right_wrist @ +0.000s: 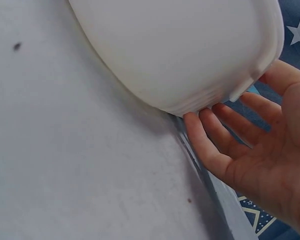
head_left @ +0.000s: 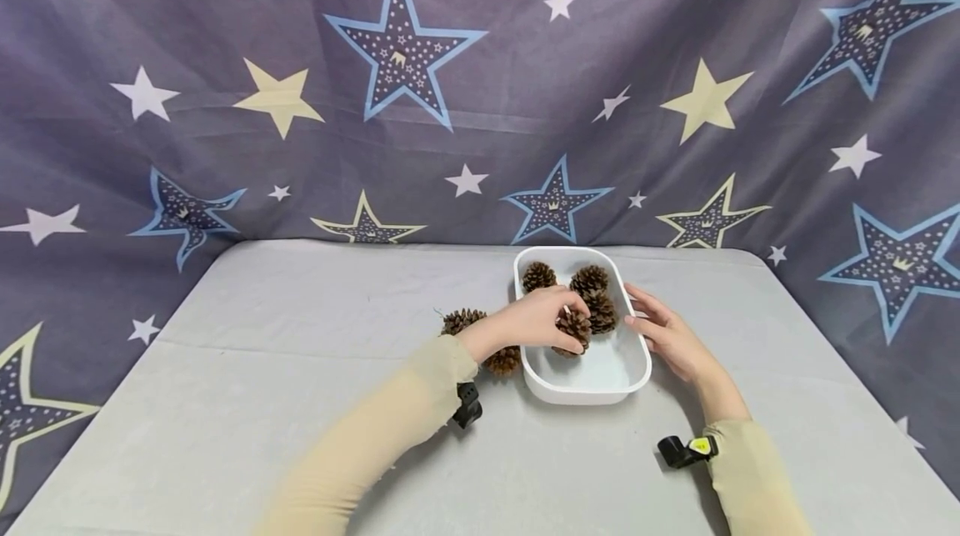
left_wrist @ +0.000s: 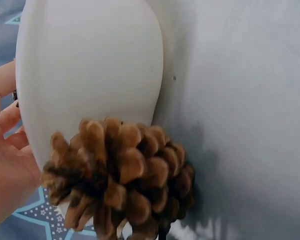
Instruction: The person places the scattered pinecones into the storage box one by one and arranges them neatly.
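In the head view, my left hand (head_left: 543, 317) reaches over the left rim of a white plastic container (head_left: 611, 365) and grips a brown pine cone (head_left: 574, 329) inside it between thumb and fingers. More pine cones (head_left: 538, 276) lie at the far end of the container. My right hand (head_left: 671, 340) holds the container's right side, thumb at the rim. The right wrist view shows its fingertips (right_wrist: 192, 122) against the outer wall below a small lug. In the left wrist view a pine cone (left_wrist: 135, 175) outside the container fills the foreground; the gripped one is hidden there behind the wall.
On the grey-covered table (head_left: 300, 403), left of the container and partly under the left forearm, lie pine cones (head_left: 502, 361). A star-patterned curtain (head_left: 495, 86) hangs behind and on both sides. Each wrist wears a black camera (head_left: 467, 405).
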A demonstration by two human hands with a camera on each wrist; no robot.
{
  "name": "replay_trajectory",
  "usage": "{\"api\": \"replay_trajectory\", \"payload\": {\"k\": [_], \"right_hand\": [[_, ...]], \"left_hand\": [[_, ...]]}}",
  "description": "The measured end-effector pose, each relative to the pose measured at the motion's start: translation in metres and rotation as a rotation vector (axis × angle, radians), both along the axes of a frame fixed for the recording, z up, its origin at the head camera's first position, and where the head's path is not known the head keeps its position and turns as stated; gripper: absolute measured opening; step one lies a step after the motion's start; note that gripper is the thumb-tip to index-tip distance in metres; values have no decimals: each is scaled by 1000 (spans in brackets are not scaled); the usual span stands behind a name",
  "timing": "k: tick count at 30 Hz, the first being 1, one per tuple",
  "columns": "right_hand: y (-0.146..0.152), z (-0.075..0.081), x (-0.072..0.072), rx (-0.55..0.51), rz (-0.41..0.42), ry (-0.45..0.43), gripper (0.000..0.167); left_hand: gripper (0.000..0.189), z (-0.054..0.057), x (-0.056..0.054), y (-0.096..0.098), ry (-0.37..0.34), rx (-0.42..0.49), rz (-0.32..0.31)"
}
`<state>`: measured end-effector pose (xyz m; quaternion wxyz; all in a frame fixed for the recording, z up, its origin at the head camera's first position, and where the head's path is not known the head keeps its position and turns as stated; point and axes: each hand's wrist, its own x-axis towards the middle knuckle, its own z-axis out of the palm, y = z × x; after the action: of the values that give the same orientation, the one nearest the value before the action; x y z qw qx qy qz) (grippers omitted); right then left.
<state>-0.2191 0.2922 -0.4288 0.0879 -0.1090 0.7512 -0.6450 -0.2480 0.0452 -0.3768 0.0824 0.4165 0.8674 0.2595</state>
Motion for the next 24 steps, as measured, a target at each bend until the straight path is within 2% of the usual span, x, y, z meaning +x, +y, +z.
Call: {"api": "replay_trajectory", "payload": {"k": [6, 16, 24], "right_hand": [[0, 0, 0, 4, -4, -5, 62], [0, 2, -1, 0, 6, 1, 62], [1, 1, 0, 11, 12, -3, 62]], "left_hand": [[48, -5, 0, 9, 29, -16, -10], [48, -7, 4, 20, 26, -41, -47], [48, -10, 8, 25, 11, -77, -45]]}}
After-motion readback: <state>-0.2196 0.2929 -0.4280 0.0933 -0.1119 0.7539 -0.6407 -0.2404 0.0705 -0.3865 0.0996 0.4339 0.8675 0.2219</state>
